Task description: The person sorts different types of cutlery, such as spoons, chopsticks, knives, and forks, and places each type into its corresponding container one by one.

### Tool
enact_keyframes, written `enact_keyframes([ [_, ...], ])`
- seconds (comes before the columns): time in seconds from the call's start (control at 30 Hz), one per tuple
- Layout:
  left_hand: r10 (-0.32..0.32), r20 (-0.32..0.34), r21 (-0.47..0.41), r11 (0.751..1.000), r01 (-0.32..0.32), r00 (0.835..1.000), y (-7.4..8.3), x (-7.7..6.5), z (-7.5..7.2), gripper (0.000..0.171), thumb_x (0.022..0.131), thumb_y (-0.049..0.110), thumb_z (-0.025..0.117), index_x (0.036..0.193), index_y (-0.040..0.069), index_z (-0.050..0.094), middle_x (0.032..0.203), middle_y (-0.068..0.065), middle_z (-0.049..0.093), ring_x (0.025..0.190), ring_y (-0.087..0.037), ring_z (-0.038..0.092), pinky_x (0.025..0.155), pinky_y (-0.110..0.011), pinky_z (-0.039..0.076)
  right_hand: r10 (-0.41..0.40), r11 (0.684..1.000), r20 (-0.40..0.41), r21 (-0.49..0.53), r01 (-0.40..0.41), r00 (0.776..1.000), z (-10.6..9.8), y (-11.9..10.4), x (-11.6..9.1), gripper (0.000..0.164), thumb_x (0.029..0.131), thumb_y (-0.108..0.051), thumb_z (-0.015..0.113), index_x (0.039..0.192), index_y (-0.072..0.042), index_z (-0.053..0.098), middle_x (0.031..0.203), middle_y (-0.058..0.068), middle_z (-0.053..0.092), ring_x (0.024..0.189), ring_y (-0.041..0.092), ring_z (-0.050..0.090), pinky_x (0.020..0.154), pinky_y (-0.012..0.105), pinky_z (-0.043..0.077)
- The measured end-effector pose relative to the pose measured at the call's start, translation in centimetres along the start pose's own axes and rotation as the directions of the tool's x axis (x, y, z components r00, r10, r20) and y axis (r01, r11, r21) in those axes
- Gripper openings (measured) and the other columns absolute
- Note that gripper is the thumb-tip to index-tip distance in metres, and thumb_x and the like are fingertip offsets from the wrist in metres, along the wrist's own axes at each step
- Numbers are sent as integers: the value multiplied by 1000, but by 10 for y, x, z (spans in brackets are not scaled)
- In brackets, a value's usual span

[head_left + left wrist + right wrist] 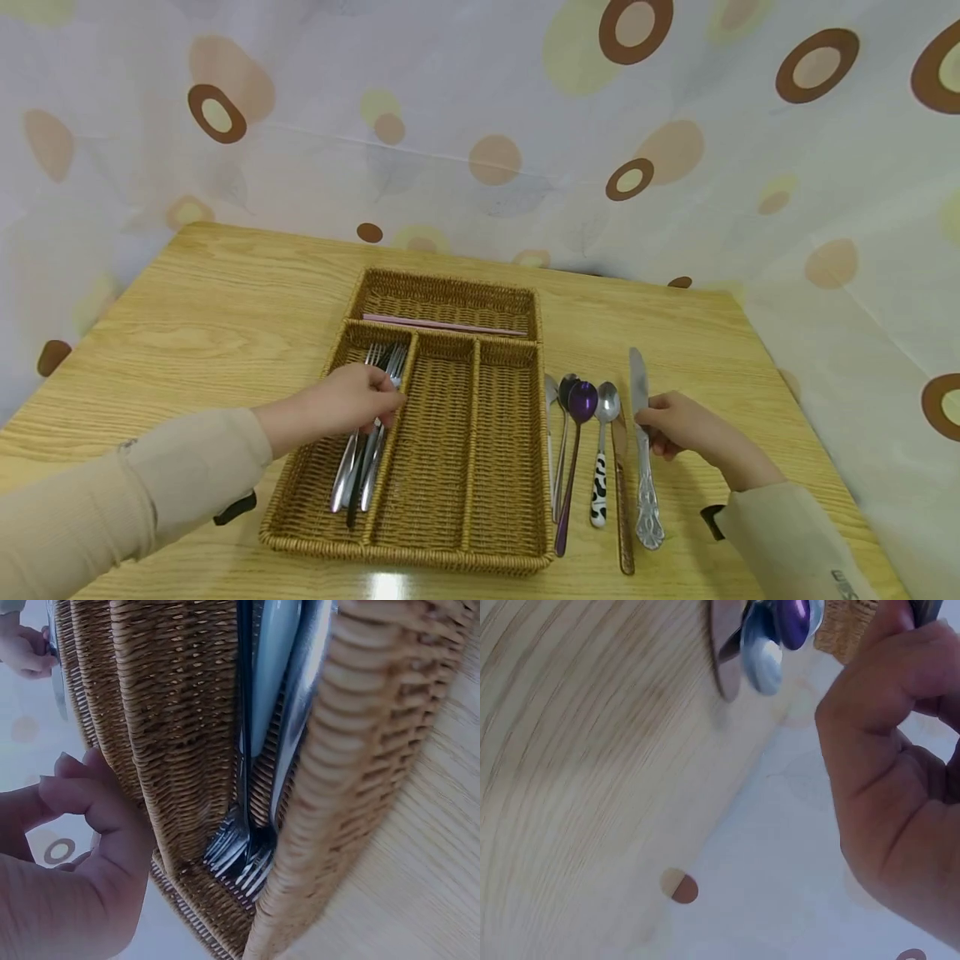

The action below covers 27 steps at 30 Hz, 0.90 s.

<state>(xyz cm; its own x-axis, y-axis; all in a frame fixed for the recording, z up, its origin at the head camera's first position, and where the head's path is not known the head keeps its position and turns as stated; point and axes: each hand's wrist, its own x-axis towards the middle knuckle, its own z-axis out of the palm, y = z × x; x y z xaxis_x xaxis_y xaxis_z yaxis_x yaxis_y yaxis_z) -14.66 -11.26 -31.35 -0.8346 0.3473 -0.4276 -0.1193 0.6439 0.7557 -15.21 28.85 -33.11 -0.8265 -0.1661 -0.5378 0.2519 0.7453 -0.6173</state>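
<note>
In the head view my right hand (678, 429) grips a silver table knife (640, 392) with an ornate handle, blade pointing away from me. My left hand (352, 400) hovers over the left compartment of a wicker cutlery tray (551, 467), fingers loosely bent with nothing between them. Beneath it lie several forks (232, 836), tines toward the back, partly hidden by the hand in the head view. The left wrist view shows the left hand (97, 847) beside the forks' compartment. Only a bit of the knife shows in the right hand (892, 742) in the right wrist view.
A pair of pink chopsticks (442, 324) lies in the tray's rear compartment. Right of the tray are a purple spoon (582, 404), a spoon with a black-and-white handle (598, 492), other spoons and a brown-handled knife (624, 508). A patterned cloth (450, 100) hangs behind the table.
</note>
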Motion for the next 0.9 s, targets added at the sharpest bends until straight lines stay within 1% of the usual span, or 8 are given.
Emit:
enact_keyframes([
  [0.07,-2,17,-33,999,2,1000,1,1,2,23,94,21,49,93,2,62,80,-5,64,55,-10,50,52,-23,42,-25,998,11,50,24,1000,0,-5,2,21,95,-14,40,82,-1,51,58,-2,48,51,7,45,50,24,44],
  [0.2,13,36,-50,999,-12,999,4,3,5,24,95,20,49,82,4,59,81,-7,65,55,-9,49,49,-21,37,-59,991,27,126,55,998,4,-20,6,23,97,-16,40,89,2,52,60,-2,47,52,6,44,51,24,42],
  [0.3,20,39,-57,998,-18,999,6,3,8,23,95,20,49,79,5,57,82,-8,66,56,-9,51,48,-19,37,-80,987,33,146,74,996,8,-32,10,22,97,-17,40,86,0,50,61,-2,47,52,6,45,52,25,42],
  [0.47,27,57,-57,998,-24,998,10,3,11,24,95,21,49,86,3,61,83,-8,67,53,-7,46,47,-18,34,-129,978,53,171,118,990,14,-51,15,22,98,-18,42,80,-5,48,60,-2,48,52,6,47,51,24,42],
  [0.57,32,64,-51,998,-28,997,11,2,14,24,95,21,49,87,3,62,83,-8,67,53,-8,47,48,-20,37,-147,971,64,201,132,987,21,-62,18,24,98,-17,43,76,-7,46,60,-3,48,51,6,47,50,23,41],
  [0.7,15,67,-64,998,-10,998,15,3,20,22,94,22,50,83,5,60,83,-7,67,55,-8,51,51,-20,38,-145,966,50,224,130,988,31,-76,22,27,98,-19,44,72,-9,44,59,-3,48,51,7,46,51,23,40],
  [0.77,4,68,-64,998,0,998,17,3,22,22,94,22,51,81,6,59,83,-6,67,55,-8,50,50,-20,37,-135,965,40,233,122,990,37,-83,24,29,98,-20,44,71,-10,44,58,-3,48,50,8,46,50,23,38],
  [0.9,5,74,-58,998,-1,997,21,4,25,23,95,24,51,84,7,61,82,-3,66,57,-8,50,50,-20,37,-137,958,39,259,122,990,48,-96,26,28,98,-20,45,72,-10,46,58,-4,49,49,6,46,48,21,37],
])
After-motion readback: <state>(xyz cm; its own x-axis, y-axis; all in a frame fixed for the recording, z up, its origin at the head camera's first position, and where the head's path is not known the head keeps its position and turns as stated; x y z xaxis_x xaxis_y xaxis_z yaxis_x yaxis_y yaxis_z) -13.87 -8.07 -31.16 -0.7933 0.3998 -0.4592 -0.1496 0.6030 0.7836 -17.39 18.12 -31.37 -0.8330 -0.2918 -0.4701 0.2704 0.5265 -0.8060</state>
